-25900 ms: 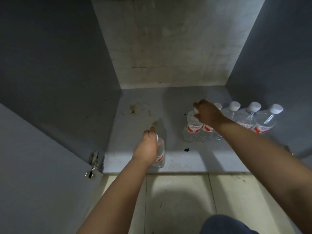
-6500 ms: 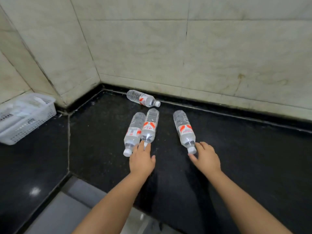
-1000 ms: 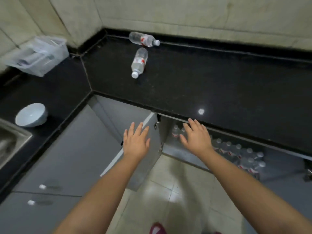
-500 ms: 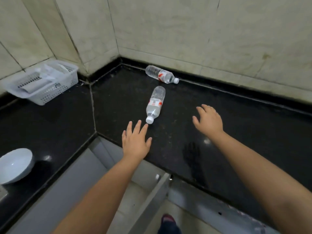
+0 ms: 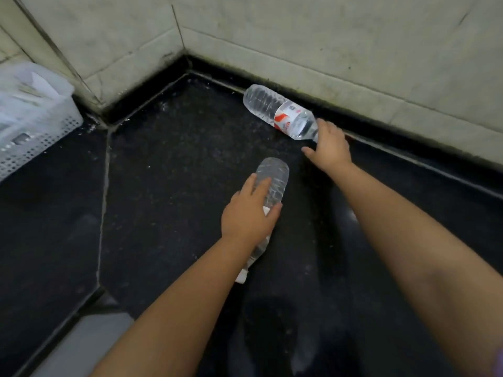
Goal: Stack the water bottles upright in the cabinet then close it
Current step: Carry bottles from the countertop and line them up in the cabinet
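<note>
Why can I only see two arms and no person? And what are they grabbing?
The camera sits on the person's head and looks down, so you see only their own arms. On the black counter lie two water bottles. The left hand is on the near bottle, fingers laid over it. The right hand is at the cap end of the far bottle, by the wall; the cap is hidden, so the grip is unclear. A white basket stands at the left.
</note>
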The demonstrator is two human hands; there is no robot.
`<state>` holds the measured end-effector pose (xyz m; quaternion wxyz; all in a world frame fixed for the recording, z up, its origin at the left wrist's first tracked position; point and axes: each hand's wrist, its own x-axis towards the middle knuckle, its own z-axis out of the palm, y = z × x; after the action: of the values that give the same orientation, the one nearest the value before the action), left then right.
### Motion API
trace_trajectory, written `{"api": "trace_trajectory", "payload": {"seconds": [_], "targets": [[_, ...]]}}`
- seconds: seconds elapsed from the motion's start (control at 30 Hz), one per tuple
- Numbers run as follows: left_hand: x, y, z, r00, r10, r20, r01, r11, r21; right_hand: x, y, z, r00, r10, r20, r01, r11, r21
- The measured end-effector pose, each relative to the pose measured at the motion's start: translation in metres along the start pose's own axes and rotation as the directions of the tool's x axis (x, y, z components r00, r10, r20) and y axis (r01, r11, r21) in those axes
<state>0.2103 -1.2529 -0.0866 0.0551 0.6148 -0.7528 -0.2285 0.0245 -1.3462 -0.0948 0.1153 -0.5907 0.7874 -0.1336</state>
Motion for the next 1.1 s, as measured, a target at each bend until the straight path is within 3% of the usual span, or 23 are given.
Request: {"api": "trace_trajectory", "payload": {"seconds": [0.2,0.47,0.63,0.8,0.97,1.1], "targets": [[0.003,-0.002,0.003,0.999,-0.042,-0.026,0.041,0.999,-0.031,0.027,-0.014,0.013,0.980,0.188,-0.072,-0.156,0.935,0.317],[-0.017,0.001,0.001,0.971,-0.128,-0.204,0.115,0.991,-0.075,-0.071,0.001,0.018,0.988,0.137,-0.066,-0.113,0.951,0.288],[-0.080,-0.013,0.017,0.950,-0.303,-0.079,0.280,0.935,-0.218,-0.156,0.024,0.008,0.983,0.170,-0.069,-0.145,0.950,0.276],[-0.117,-0.011,0.021,0.923,-0.375,-0.084,0.311,0.856,-0.413,-0.245,0.029,-0.001,0.949,0.310,-0.053,-0.285,0.920,0.267],[-0.191,-0.017,0.007,0.971,-0.185,-0.149,0.148,0.962,-0.228,-0.359,0.039,-0.011,0.902,0.426,-0.074,-0.389,0.873,0.293],[-0.275,-0.033,-0.001,0.979,0.009,-0.204,-0.044,0.985,-0.168,-0.471,0.037,-0.021,0.864,0.475,-0.164,-0.408,0.853,0.325]]}}
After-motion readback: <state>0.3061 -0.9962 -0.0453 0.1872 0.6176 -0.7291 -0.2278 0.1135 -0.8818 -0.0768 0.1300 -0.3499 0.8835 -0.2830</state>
